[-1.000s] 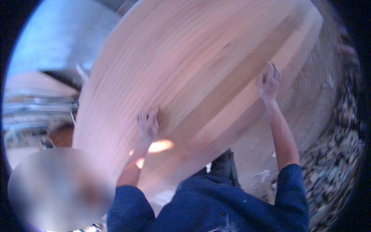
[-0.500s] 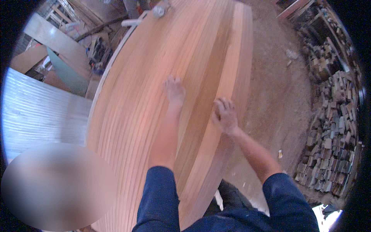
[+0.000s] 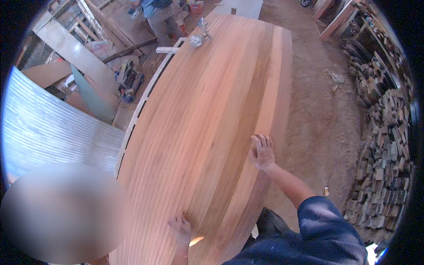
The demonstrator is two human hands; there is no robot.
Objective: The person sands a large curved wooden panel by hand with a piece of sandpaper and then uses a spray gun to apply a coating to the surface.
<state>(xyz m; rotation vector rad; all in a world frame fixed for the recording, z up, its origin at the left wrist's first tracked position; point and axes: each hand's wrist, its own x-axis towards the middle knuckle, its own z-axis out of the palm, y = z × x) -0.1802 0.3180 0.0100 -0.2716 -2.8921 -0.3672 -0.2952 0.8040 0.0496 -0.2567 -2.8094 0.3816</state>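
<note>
A large panel of striped, reddish-brown wood (image 3: 212,110) stretches away in front of me, made up of bands in lighter and darker tones. On its near part rests my left hand (image 3: 180,226), fingers spread and slightly bent, blurred a little. A small bright patch of light lies beside that wrist. Farther up, my right hand (image 3: 263,152) lies palm down near the panel's right edge, its fingers stretched out and thumb apart. Neither hand shows anything held, though what is under the palms is hidden.
A silver spray gun (image 3: 197,40) with a round cup sits at the panel's far left corner. Corrugated metal sheeting (image 3: 62,128) is on the left, beyond it a dark machine (image 3: 128,83). Stacked wood offcuts (image 3: 382,154) line the right. Another person (image 3: 159,17) stands far back.
My left hand has come back toward me along the panel, from mid-panel to its near part. The view has tilted up, bringing in the far end and another person. My right hand stays near the right edge.
</note>
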